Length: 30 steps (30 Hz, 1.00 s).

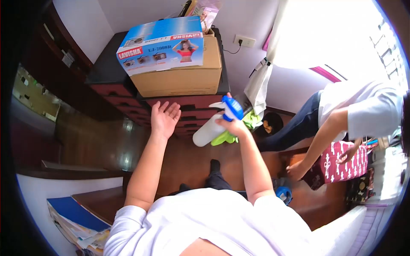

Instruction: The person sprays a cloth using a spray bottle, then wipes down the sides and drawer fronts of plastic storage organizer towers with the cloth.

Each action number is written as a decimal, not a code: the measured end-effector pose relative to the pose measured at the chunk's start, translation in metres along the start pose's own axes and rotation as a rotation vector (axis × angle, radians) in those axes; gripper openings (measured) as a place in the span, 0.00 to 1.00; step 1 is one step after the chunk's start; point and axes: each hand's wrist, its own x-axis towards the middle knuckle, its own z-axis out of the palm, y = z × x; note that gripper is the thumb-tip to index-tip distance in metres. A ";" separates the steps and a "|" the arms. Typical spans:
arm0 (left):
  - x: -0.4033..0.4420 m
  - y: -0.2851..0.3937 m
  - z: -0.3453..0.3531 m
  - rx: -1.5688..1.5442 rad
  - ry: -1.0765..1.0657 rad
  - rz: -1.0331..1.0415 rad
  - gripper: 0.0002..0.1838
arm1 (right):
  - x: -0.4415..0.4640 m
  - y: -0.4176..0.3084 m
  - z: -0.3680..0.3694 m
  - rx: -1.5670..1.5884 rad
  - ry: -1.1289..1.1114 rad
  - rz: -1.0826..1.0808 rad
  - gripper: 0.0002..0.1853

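Note:
My left hand (165, 120) is held out with its palm turned up and fingers apart, holding nothing. Fingers of my right hand (234, 126) are wrapped round the neck of a spray bottle (206, 132), which has a translucent white body and a blue and white trigger head. The bottle is tilted, its base toward the lower left. A bright green cloth (224, 138) shows behind the bottle and on both sides of my right hand; whether the hand also grips it I cannot tell.
Ahead, a dark dresser (112, 89) carries a cardboard box (179, 81) with a blue printed box (162, 49) on top. To the right, another person (363, 106) bends over a red patterned bag (341, 164). A white curtain (258, 85) hangs near the wall socket (244, 41).

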 end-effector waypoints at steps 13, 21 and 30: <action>0.053 -0.031 0.005 0.014 0.518 0.429 0.23 | 0.073 0.025 -0.086 -0.038 -0.290 0.304 0.20; 0.114 0.061 -0.073 0.378 0.301 0.679 0.29 | 0.080 0.025 -0.065 0.041 -0.273 0.284 0.44; 0.137 0.071 -0.097 0.333 0.218 0.551 0.27 | 0.068 0.010 -0.048 0.097 -0.153 0.231 0.19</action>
